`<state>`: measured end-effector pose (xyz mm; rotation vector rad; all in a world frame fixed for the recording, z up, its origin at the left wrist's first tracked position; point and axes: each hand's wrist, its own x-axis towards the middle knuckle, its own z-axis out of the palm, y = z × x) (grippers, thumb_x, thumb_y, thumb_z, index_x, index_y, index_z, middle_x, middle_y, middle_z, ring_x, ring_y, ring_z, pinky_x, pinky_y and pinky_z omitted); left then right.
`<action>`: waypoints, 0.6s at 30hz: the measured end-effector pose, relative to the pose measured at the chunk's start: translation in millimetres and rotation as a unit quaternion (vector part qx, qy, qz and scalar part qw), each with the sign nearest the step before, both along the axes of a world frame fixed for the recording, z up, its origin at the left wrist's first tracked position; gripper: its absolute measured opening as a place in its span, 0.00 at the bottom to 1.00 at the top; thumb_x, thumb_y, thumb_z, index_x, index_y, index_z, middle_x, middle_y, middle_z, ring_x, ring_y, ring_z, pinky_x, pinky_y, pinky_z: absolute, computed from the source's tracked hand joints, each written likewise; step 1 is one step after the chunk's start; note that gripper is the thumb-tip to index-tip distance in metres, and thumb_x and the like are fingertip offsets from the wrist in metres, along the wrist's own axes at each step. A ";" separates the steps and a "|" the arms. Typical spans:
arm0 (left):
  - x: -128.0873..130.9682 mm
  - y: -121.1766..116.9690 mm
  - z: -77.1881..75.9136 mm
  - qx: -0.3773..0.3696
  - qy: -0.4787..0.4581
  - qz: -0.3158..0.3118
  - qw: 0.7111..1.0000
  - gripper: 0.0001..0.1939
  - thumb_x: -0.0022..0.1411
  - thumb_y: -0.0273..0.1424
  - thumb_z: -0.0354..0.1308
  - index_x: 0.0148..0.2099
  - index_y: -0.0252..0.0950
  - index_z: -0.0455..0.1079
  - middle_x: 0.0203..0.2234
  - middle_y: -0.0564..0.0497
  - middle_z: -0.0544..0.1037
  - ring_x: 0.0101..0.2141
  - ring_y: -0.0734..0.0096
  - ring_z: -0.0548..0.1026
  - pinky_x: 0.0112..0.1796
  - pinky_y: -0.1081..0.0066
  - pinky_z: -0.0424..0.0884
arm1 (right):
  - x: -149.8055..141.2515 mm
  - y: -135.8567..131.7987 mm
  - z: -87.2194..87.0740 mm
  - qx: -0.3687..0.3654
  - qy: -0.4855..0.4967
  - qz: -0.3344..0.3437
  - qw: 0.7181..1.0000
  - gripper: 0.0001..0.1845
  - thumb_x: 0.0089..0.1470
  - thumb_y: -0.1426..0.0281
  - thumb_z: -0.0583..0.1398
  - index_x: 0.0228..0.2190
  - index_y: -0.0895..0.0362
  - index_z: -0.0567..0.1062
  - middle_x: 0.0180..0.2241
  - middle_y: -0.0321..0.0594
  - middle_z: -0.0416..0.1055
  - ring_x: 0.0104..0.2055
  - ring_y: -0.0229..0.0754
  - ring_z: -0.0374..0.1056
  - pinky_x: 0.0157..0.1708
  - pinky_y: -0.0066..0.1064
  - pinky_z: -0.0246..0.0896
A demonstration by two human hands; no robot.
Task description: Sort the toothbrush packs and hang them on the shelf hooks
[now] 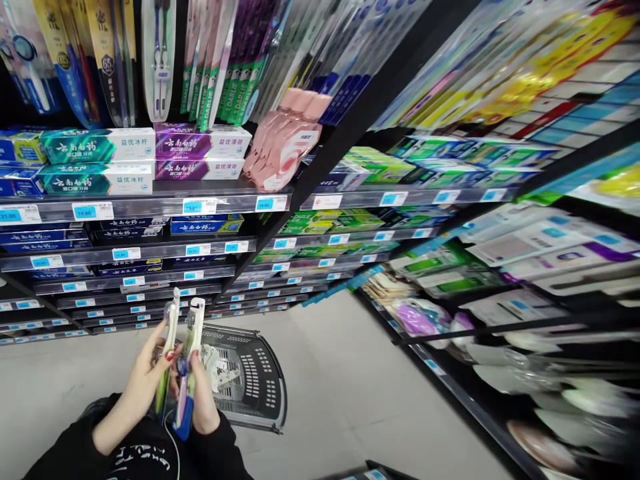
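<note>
My left hand (150,363) is closed around a packaged toothbrush (173,321) with white and green on it, held upright in front of my body. Beside it, my right hand (203,387) grips a second packaged toothbrush (184,410), white at the top and blue at the lower end. The two packs stand close together, their tops leaning slightly to the right. Fingers cover the middle of both packs, and the print on them is too small to read.
A dark shopping basket (273,383) with a pale patterned item (220,370) inside stands on the grey floor (340,387) just beyond my hands. Ahead, shelves hold toothpaste boxes (97,179), pink packs (285,150) and hanging toothbrushes (159,67). More shelving (465,393) runs along the right.
</note>
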<state>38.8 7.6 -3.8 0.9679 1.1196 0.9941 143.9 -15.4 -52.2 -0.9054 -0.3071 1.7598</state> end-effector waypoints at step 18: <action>10.5 -2.4 -30.7 -0.030 0.074 0.014 0.997 0.17 0.54 0.38 0.54 0.44 0.38 0.57 0.41 0.46 0.69 0.47 0.60 0.66 0.49 0.62 0.57 | -1.1 -13.3 -1.6 0.162 -0.462 -0.015 0.872 0.19 0.57 0.62 0.48 0.49 0.52 0.62 0.49 0.43 0.63 0.53 0.44 0.57 0.53 0.41 0.47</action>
